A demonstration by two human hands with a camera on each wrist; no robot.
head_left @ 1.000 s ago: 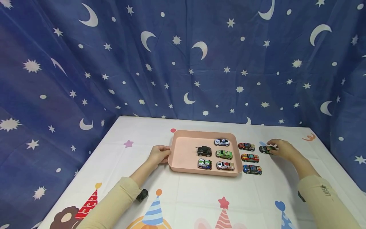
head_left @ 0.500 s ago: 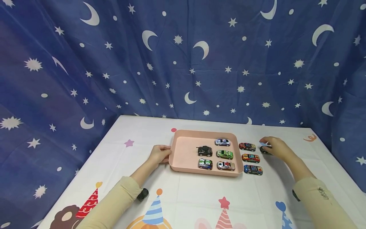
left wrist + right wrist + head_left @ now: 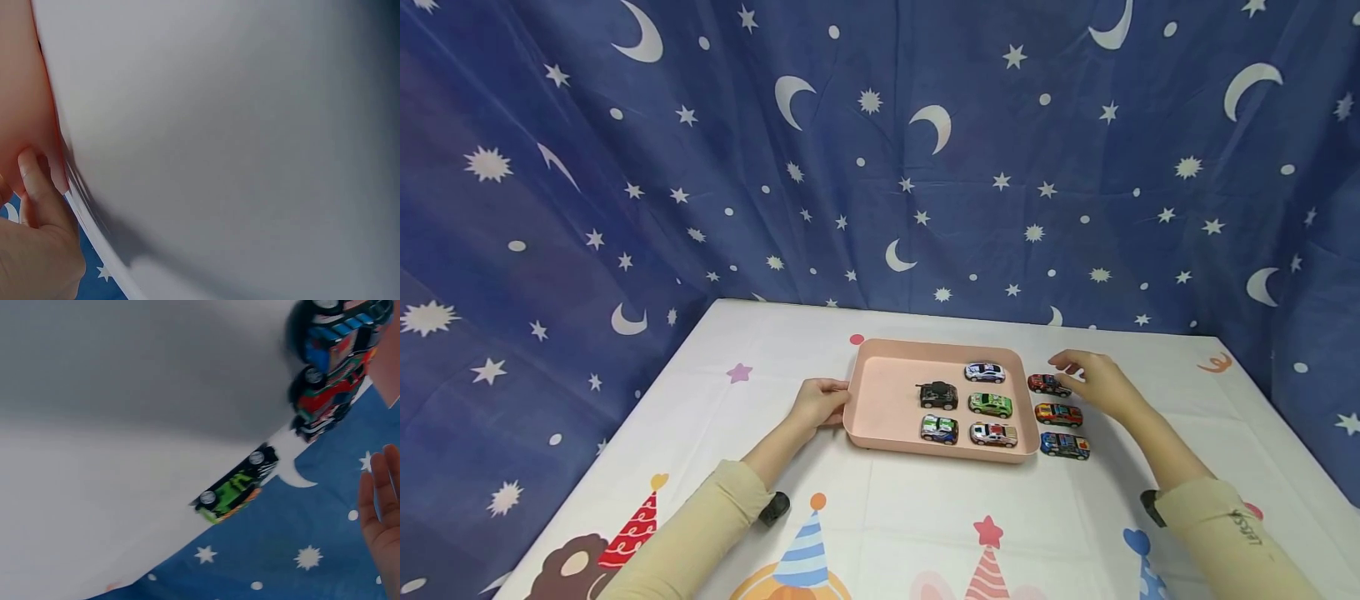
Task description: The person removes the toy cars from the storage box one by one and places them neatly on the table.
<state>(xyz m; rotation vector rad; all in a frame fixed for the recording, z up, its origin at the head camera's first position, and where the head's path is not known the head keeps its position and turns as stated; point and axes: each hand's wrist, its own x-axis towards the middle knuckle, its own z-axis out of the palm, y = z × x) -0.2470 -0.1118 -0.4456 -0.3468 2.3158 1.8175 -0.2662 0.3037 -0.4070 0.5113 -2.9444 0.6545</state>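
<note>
My left hand (image 3: 817,404) grips the left rim of a shallow pink tray (image 3: 883,433); in the left wrist view the hand (image 3: 44,231) pinches the tray wall (image 3: 31,94). Over the dark red toy car (image 3: 1047,384), just right of the tray, hovers my right hand (image 3: 1101,382), fingers loosely bent and holding nothing. Below that car stand a red-yellow toy car (image 3: 1059,415) and a blue toy car (image 3: 1066,446). The right wrist view shows a black-and-green toy car (image 3: 234,487) on the table; the right hand hides it in the head view.
Inside the tray stand a white-blue car (image 3: 984,372), a green car (image 3: 990,405), a silver-red car (image 3: 994,435), a black toy tank (image 3: 937,396) and a white-green car (image 3: 939,429). A blue star-patterned curtain (image 3: 820,208) hangs behind the table (image 3: 925,500).
My right hand has left the black-and-green car and moved left to the dark red car. The left hand and the tray have stayed in place.
</note>
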